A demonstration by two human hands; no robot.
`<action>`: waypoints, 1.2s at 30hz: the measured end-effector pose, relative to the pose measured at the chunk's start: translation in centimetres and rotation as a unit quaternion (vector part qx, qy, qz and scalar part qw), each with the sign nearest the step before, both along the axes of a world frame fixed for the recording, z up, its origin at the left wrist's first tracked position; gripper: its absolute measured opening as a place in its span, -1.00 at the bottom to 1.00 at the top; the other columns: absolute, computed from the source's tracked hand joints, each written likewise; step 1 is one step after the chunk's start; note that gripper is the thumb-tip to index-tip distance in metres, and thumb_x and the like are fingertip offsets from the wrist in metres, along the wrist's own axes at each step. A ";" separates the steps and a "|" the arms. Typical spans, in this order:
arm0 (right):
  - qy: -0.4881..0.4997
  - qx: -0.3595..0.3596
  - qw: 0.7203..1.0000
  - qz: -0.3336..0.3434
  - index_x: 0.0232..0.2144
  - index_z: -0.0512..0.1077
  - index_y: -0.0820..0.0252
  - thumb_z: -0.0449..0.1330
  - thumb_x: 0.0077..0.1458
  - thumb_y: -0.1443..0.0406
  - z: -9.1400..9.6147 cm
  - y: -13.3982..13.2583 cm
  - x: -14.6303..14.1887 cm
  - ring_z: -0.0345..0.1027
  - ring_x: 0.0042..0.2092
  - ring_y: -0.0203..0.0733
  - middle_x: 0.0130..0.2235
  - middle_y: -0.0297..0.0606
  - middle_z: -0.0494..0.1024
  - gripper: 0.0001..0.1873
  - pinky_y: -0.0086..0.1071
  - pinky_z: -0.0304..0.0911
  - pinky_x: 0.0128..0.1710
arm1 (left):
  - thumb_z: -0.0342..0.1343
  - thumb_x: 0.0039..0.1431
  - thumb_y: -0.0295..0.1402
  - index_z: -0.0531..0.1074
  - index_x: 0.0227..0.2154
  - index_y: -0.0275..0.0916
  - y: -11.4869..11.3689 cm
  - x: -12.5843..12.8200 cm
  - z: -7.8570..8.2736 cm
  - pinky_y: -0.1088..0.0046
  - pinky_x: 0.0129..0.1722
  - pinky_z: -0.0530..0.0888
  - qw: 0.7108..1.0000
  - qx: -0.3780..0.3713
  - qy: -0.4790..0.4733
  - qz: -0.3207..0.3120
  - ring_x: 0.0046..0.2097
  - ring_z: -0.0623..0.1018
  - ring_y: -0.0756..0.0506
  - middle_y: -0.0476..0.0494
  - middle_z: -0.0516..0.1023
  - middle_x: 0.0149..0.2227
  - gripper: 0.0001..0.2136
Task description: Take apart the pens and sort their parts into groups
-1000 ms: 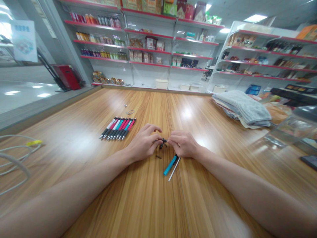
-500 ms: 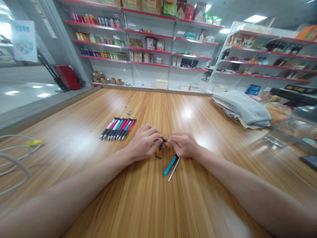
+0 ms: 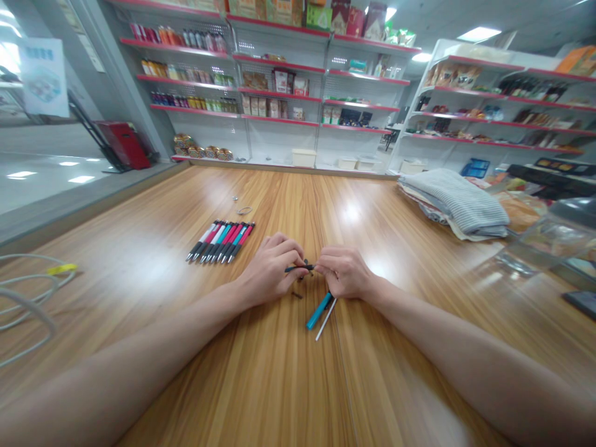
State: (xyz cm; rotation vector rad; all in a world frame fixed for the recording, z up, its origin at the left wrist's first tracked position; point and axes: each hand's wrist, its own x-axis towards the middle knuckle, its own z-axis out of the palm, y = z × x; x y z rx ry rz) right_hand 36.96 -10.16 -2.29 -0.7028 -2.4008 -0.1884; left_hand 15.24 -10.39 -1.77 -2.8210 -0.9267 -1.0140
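My left hand (image 3: pixel 267 270) pinches a slim black pen part (image 3: pixel 297 268) between thumb and fingers, holding it level just above the table. At its right end, the closed fingers of my right hand (image 3: pixel 343 271) grip the tip, which they mostly hide. Below my right hand lie a blue pen barrel (image 3: pixel 318 312) and a thin white rod (image 3: pixel 326 320) like an ink refill, side by side. A small dark piece (image 3: pixel 297 295) rests under my left fingertips. Other small dark bits between the hands are partly covered.
Left of my hands, several pens (image 3: pixel 221 241) in pink, white and blue lie in a row. Behind them is a thin ring (image 3: pixel 244 210). Folded cloths (image 3: pixel 459 202) and a clear container (image 3: pixel 549 233) stand right. A white cable (image 3: pixel 32 285) lies at far left.
The black part shows more of its length in my left fingers, which have shifted and opened out a little around it. My right hand has barely moved.
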 end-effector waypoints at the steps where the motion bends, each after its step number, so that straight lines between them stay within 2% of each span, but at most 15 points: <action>1: 0.001 -0.002 1.000 -0.001 -0.62 0.26 0.20 0.06 0.10 0.37 0.0 0.0 0.0 0.10 -0.47 -0.30 -0.56 -0.32 0.27 -0.75 -0.37 0.00 -0.45 | 0.09 0.17 -0.32 0.43 -0.40 -0.26 0.0 0.0 0.0 0.25 -0.16 0.28 1.000 0.001 -0.004 0.000 -0.15 0.34 -0.13 -0.15 0.49 -0.25 -0.87; 8: 0.013 -0.008 1.000 0.004 -0.63 0.26 0.21 0.06 0.10 0.38 0.2 -0.2 -0.2 0.11 -0.47 -0.30 -0.56 -0.32 0.27 -0.74 -0.39 0.01 -0.45 | 0.09 0.17 -0.32 0.37 -0.44 -0.27 -0.2 0.2 0.2 0.27 -0.19 0.29 1.000 0.008 -0.007 0.000 -0.18 0.34 -0.13 -0.16 0.47 -0.27 -0.86; 14: 0.018 0.009 1.000 -0.008 -0.59 0.29 0.22 0.05 0.11 0.38 0.4 -0.2 -0.2 0.12 -0.46 -0.30 -0.55 -0.31 0.28 -0.76 -0.40 0.02 -0.45 | 0.03 0.21 -0.32 0.45 -0.22 -0.22 0.0 0.0 0.3 0.21 -0.13 0.28 1.000 0.008 0.027 0.007 -0.13 0.33 -0.15 -0.15 0.49 -0.18 -0.83; 22: 0.009 0.010 1.000 0.007 -0.61 0.26 0.21 0.04 0.11 0.39 0.2 -0.2 -0.3 0.10 -0.46 -0.29 -0.56 -0.31 0.26 -0.75 -0.39 0.03 -0.44 | 0.04 0.20 -0.34 0.49 -0.40 -0.24 0.0 0.2 0.0 0.25 -0.18 0.29 1.000 -0.016 -0.002 0.003 -0.20 0.33 -0.11 -0.14 0.49 -0.31 -0.84; 36: 0.070 -0.021 0.997 0.005 -0.59 0.25 0.21 0.06 0.12 0.38 0.0 -0.2 -0.6 0.10 -0.47 -0.31 -0.55 -0.33 0.24 -0.76 -0.41 0.03 -0.45 | 0.11 0.15 -0.35 0.38 -0.43 -0.26 -0.2 0.3 0.1 0.29 -0.21 0.34 0.998 -0.015 -0.060 -0.003 -0.22 0.38 -0.10 -0.13 0.44 -0.33 -0.90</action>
